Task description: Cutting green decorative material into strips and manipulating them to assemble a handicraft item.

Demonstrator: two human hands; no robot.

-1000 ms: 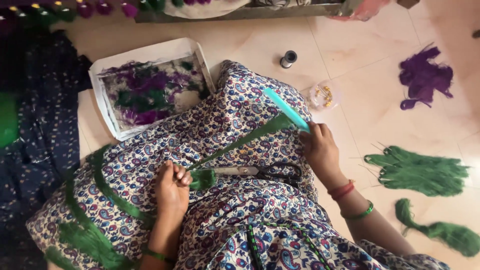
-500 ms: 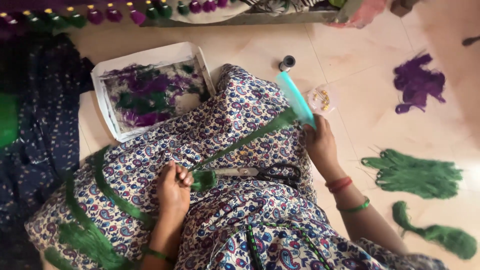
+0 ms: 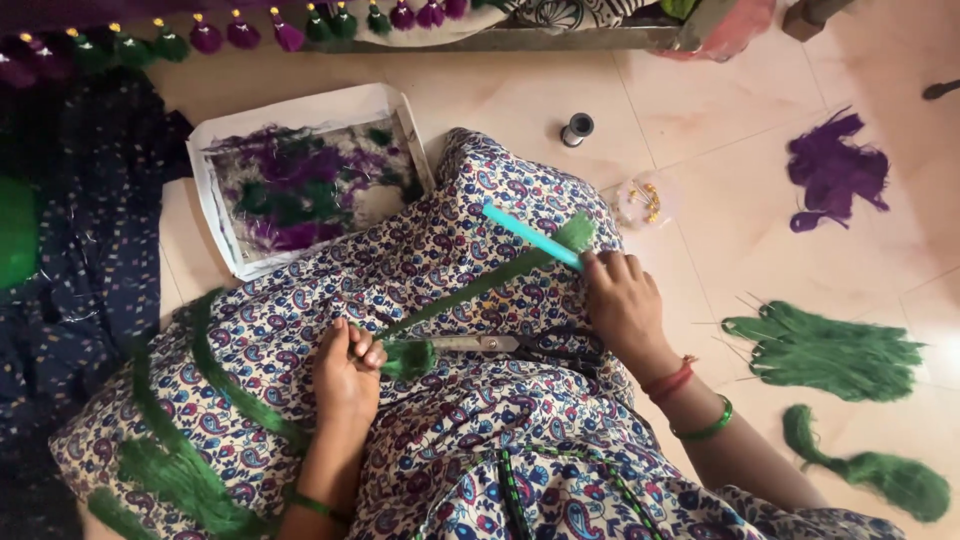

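Note:
My left hand [image 3: 345, 372] pinches the bunched end of a green thread tassel [image 3: 408, 358] on my lap, over the patterned dress [image 3: 300, 310]. A long green thread strand [image 3: 480, 285] stretches up and right from it. My right hand [image 3: 620, 300] holds a turquoise comb [image 3: 530, 235] against the strand's loose far end [image 3: 575, 232]. A pair of scissors [image 3: 500, 344] lies on my lap between the two hands.
A white tray [image 3: 215, 165] of purple and green thread scraps lies upper left. A dark spool [image 3: 576, 129], a small bag of beads [image 3: 640, 200], purple threads [image 3: 835, 172] and green thread bundles [image 3: 825, 350] lie on the floor. Tassels [image 3: 205, 38] edge dark blue fabric [image 3: 70, 260].
My right hand has swung the comb from pointing up-right to lying leftward across the strand's end. My left hand has kept its pinch on the tassel.

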